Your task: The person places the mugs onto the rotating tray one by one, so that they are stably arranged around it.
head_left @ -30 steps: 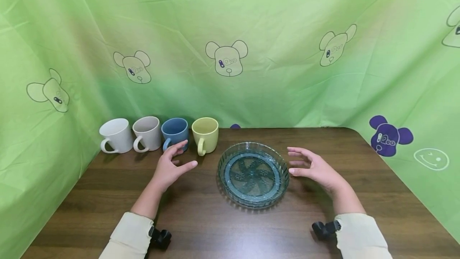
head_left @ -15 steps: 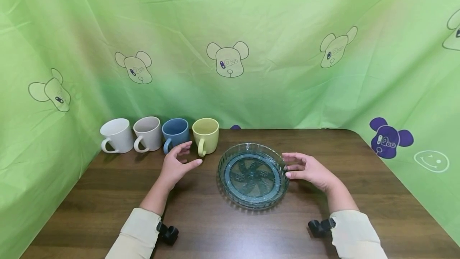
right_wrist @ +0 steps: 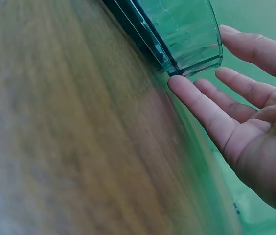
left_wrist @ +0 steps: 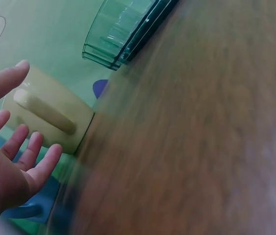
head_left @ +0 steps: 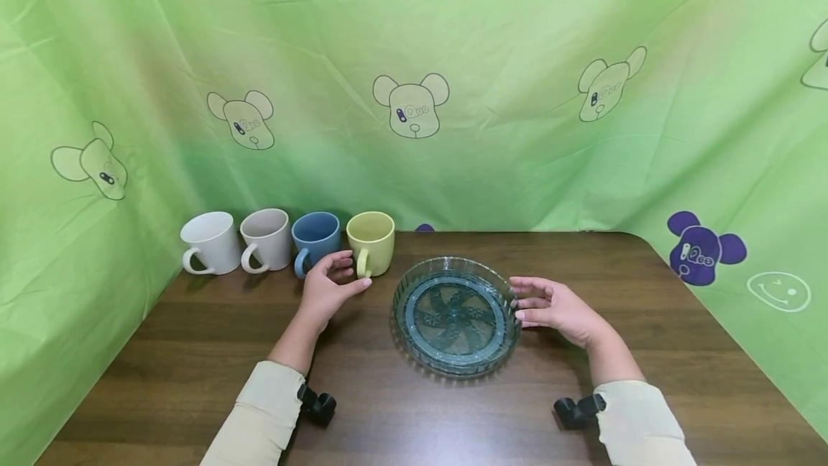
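Observation:
A yellow mug point(head_left: 371, 244) stands upright at the right end of a row of mugs. My left hand point(head_left: 328, 288) is just in front of its handle, thumb and fingers spread apart with nothing between them. In the left wrist view, the mug's handle point(left_wrist: 45, 111) shows just beyond the fingers. A round, clear blue-green glass dish point(head_left: 454, 364) with a ribbed wall sits flat on the table, bare inside. At its right side is my right hand point(head_left: 561, 313), fingers loosely extended, with fingertips right at the wall. The right wrist view shows a fingertip point(right_wrist: 179, 84) by the dish's base.
Left of the yellow mug stand a blue mug point(head_left: 315, 230), a light grey mug point(head_left: 267, 236) and a white mug point(head_left: 213, 241), handles facing forward. The brown wooden table point(head_left: 414, 423) ends at a green printed cloth point(head_left: 491, 164) behind and at the sides.
My left hand has moved right and slightly forward, toward the yellow mug's handle. The right hand has come left to the dish's wall. Mugs and dish have stayed in place.

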A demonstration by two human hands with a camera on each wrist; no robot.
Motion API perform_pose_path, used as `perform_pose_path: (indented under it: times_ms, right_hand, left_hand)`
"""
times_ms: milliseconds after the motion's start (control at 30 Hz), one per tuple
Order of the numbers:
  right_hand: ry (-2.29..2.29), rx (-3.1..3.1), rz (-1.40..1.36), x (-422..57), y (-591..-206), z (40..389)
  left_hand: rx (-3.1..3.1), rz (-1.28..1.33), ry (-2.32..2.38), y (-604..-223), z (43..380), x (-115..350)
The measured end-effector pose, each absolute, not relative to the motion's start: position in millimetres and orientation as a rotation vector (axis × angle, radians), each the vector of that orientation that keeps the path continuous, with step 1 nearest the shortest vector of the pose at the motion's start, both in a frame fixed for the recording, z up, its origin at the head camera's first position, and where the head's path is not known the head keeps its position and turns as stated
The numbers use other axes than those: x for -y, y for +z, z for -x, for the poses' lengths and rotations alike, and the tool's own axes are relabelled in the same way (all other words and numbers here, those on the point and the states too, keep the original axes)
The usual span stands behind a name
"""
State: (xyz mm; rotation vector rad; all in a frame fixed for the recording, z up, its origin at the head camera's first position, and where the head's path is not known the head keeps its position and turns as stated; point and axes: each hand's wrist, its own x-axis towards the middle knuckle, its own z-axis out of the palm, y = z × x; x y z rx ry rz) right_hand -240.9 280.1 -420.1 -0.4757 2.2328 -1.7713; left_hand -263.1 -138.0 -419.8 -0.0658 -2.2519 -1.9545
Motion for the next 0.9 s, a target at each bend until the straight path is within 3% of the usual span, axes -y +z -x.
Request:
perform_pose_path:
  times_ms: [900]
  right_hand:
    - [-1.771,-2.199,0.438,-280,-422,240]
  left_hand:
    - [2.017,-0.017,-1.943,-428,276,118]
